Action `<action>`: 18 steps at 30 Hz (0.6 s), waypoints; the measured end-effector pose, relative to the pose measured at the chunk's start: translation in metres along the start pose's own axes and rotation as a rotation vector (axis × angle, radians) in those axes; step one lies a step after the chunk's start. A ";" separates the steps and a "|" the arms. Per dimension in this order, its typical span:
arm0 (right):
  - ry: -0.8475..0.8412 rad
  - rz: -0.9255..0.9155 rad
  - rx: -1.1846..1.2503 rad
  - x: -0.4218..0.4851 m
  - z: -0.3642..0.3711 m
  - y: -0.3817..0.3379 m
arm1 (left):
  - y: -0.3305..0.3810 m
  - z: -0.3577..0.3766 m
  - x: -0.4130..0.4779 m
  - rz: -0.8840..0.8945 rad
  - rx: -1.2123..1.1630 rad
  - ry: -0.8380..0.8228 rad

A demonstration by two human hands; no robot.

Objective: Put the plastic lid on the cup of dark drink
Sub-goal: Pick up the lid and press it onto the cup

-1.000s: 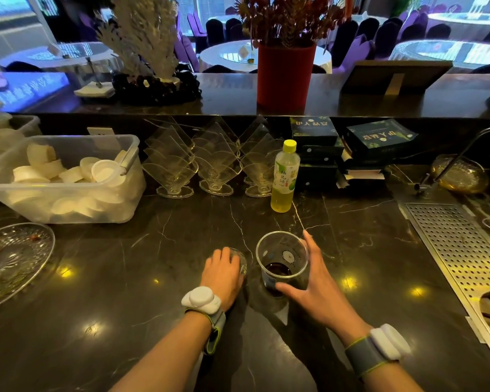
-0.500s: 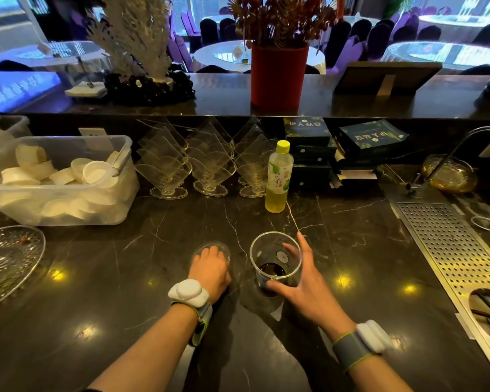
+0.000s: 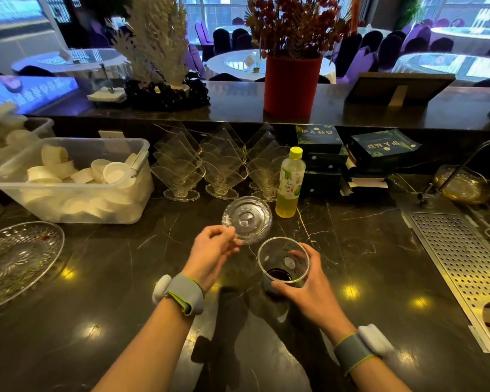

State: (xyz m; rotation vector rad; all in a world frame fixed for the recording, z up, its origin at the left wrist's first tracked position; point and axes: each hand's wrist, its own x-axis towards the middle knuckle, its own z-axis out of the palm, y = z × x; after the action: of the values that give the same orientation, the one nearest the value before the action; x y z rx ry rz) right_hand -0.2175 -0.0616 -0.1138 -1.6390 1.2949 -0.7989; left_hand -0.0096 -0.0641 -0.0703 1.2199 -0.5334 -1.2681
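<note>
At centre frame, my left hand pinches the clear plastic lid by its near edge, lifted and tilted above the dark bench. My right hand wraps the cup of dark drink, standing upright just right of and below the lid. The open rim lies nearest my left grip.

Bare forearms; grey wristband, green-edged, white pod, on each wrist; second.
</note>
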 end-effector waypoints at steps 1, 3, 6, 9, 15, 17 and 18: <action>-0.001 0.000 0.002 0.000 0.000 0.000 | 0.000 0.002 -0.005 -0.051 -0.033 -0.070; -0.002 -0.004 0.012 0.001 0.001 0.000 | -0.005 0.006 -0.011 -0.124 0.003 -0.148; -0.008 -0.013 0.028 0.000 0.002 -0.002 | -0.015 0.009 -0.017 -0.194 0.127 -0.170; 0.000 -0.035 0.030 -0.001 0.004 -0.003 | -0.016 0.010 -0.019 -0.235 0.263 -0.212; 0.002 -0.044 0.079 -0.007 0.004 -0.007 | -0.014 0.020 -0.024 -0.186 0.382 -0.256; 0.006 -0.033 0.099 -0.009 0.001 -0.005 | -0.018 0.024 -0.024 -0.163 0.386 -0.265; 0.006 -0.030 0.102 -0.010 0.000 -0.005 | -0.020 0.026 -0.025 -0.154 0.394 -0.263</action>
State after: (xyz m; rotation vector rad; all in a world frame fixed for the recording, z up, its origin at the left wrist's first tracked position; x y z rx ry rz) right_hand -0.2177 -0.0512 -0.1091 -1.5797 1.2164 -0.8744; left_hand -0.0477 -0.0487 -0.0721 1.4477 -0.9280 -1.5116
